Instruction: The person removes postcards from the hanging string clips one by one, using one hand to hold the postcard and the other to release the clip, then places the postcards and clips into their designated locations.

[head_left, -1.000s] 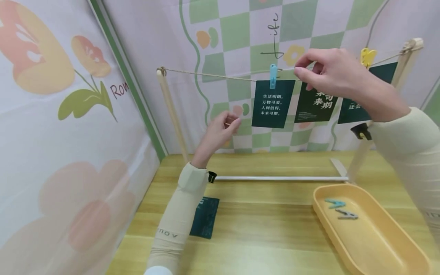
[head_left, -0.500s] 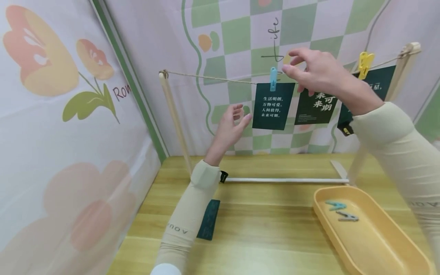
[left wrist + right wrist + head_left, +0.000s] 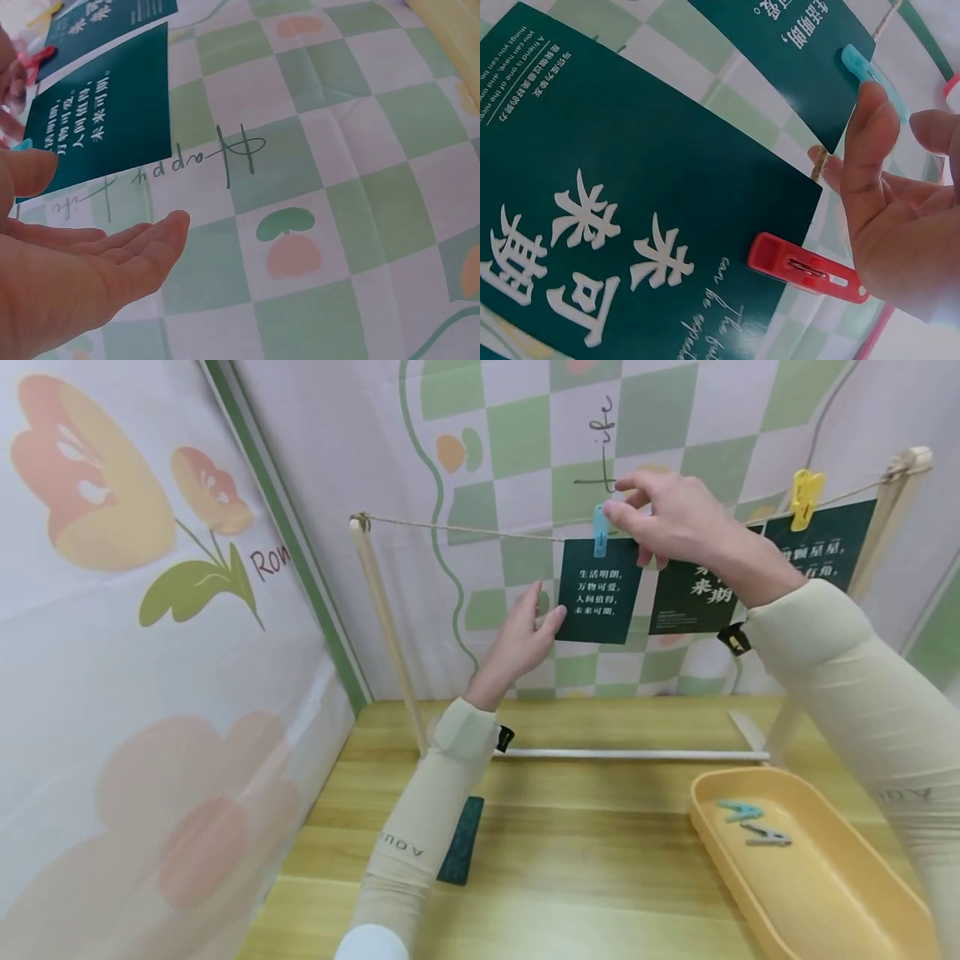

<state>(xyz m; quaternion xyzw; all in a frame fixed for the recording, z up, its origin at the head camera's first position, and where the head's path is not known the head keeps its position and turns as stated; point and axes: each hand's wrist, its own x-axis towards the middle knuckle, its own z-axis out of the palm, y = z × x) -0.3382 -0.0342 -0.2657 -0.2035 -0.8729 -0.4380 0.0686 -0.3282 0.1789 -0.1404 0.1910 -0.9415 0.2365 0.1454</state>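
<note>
A dark green card (image 3: 597,592) with white writing hangs from a twine line (image 3: 465,532), held at its top by a light blue clothespin (image 3: 601,531). My right hand (image 3: 675,518) is right at this clothespin; in the right wrist view its thumb and forefinger stand apart near the clothespin's upper end (image 3: 864,64). My left hand (image 3: 519,635) is at the card's lower left edge, fingers extended and thumb spread, holding nothing. A second green card (image 3: 630,187) hangs to the right under a red clothespin (image 3: 802,266). Farther right, a yellow clothespin (image 3: 806,497) holds a third card (image 3: 825,539).
Wooden posts (image 3: 386,627) carry the twine, with a white bar (image 3: 637,754) low between them. An orange-yellow tray (image 3: 731,881) on the table (image 3: 585,877) holds a teal and a grey clothespin (image 3: 767,835). Another green card (image 3: 462,843) lies partly under my left forearm.
My right hand has moved left along the line to the blue clothespin. My left hand has moved right and slightly up to the card's edge, its fingers straightening.
</note>
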